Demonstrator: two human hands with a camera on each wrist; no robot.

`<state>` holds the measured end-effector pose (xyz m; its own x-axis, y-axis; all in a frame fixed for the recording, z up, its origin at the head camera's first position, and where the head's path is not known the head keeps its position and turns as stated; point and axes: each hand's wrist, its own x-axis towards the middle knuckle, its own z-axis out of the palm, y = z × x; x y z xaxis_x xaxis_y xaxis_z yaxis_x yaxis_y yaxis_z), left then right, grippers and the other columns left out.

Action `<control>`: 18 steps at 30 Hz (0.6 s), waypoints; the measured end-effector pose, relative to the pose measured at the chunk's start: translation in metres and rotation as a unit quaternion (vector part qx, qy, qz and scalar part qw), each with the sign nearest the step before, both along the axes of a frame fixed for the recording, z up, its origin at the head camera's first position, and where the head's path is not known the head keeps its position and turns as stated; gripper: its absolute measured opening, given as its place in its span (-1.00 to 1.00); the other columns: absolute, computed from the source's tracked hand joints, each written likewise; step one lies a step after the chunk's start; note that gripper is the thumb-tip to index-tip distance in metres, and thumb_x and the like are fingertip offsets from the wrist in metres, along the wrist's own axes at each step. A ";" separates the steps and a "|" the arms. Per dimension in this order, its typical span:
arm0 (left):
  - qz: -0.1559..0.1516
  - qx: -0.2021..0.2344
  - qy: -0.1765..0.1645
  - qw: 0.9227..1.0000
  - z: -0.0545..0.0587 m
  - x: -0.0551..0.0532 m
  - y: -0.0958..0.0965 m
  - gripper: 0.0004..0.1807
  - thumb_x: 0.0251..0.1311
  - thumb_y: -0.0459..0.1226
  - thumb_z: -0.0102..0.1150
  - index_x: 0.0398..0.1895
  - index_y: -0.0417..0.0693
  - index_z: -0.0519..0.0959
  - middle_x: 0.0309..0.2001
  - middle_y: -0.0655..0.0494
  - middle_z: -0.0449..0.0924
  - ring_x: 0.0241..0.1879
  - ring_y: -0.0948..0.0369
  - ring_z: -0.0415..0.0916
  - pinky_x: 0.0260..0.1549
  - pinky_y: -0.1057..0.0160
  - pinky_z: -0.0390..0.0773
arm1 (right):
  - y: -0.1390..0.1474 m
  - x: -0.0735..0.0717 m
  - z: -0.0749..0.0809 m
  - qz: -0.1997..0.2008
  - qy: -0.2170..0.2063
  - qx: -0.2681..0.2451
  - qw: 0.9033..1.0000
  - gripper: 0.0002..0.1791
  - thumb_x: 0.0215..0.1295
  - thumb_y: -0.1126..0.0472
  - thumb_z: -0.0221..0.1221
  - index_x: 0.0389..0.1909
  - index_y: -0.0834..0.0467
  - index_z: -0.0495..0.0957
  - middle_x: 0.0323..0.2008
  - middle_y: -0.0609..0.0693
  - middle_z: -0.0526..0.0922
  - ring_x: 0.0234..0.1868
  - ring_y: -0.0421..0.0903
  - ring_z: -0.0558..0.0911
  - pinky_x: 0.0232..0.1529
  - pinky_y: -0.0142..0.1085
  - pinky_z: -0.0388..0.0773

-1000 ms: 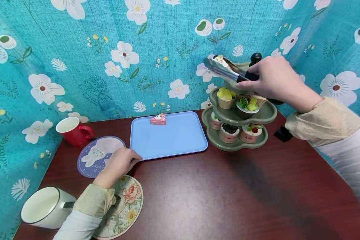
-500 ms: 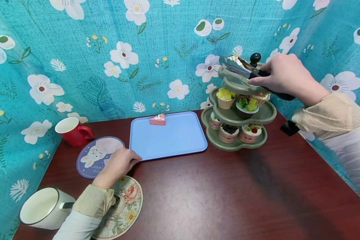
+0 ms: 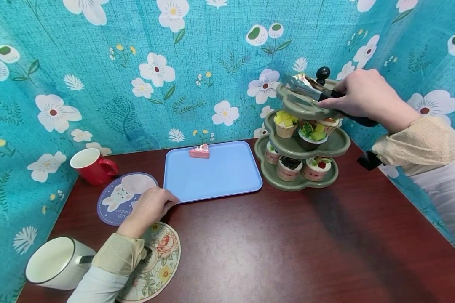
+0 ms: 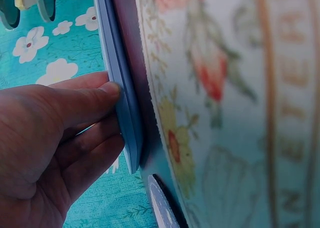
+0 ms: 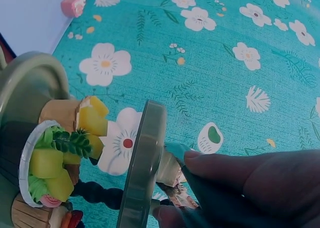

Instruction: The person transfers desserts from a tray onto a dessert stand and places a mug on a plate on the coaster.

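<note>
My right hand [image 3: 368, 93] grips black-handled tongs [image 3: 315, 99]. Between their tips is a cake slice [image 3: 301, 78] with a cream top and dark side, right at the top tier [image 3: 301, 109] of a green three-tier stand. In the right wrist view the slice [image 5: 172, 180] shows close against that tier [image 5: 145, 153], partly covered by the tongs. At the near left corner of a blue tray [image 3: 227, 172], my left hand [image 3: 151, 206] pinches the rim, thumb on one side and fingers behind in the left wrist view. A pink cake slice [image 3: 199, 151] sits on the tray's far side.
Fruit-topped cupcakes [image 3: 313, 131] fill the stand's middle tier, and dessert cups [image 3: 289, 168] its bottom one. To the left are a red mug [image 3: 92, 166], a rabbit coaster [image 3: 117, 198], a white mug [image 3: 58, 263] and a floral placemat [image 3: 164, 261] under the left arm.
My right hand has moved rightward with the tongs and cake slice, then slightly down onto the stand's top tier. The left hand stays at the tray's corner.
</note>
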<state>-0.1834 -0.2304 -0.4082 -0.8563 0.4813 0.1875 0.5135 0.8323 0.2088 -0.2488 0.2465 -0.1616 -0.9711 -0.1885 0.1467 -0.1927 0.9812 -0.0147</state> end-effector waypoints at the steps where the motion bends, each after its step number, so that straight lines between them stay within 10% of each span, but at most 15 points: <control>1: 0.001 0.000 -0.001 1.000 0.000 0.000 0.000 -0.87 0.08 -0.40 0.39 -0.35 -0.01 0.80 -0.34 0.10 0.79 -0.33 0.18 0.71 -0.28 0.12 0.68 | 0.000 0.000 0.000 0.000 -0.003 0.001 1.000 -0.40 0.36 -0.19 0.12 -0.77 0.09 0.37 -0.78 -0.04 0.31 -0.61 0.00 0.31 -0.54 -0.20 0.20; 18: -0.008 0.010 0.021 1.000 -0.004 0.000 -0.002 -0.87 0.07 -0.40 0.40 -0.40 0.04 0.80 -0.38 0.13 0.78 -0.37 0.23 0.70 -0.33 0.15 0.66 | -0.001 -0.008 0.005 -0.009 -0.062 0.020 0.998 -0.43 0.34 -0.24 0.11 -0.68 0.11 0.53 -0.77 -0.07 0.35 -0.62 -0.04 0.35 -0.54 -0.21 0.23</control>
<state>-0.1834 -0.2321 -0.4125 -0.8396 0.4910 0.2325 0.5355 0.8199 0.2024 -0.2566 0.2458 -0.1562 -0.9847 -0.1736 0.0175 -0.1736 0.9848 0.0024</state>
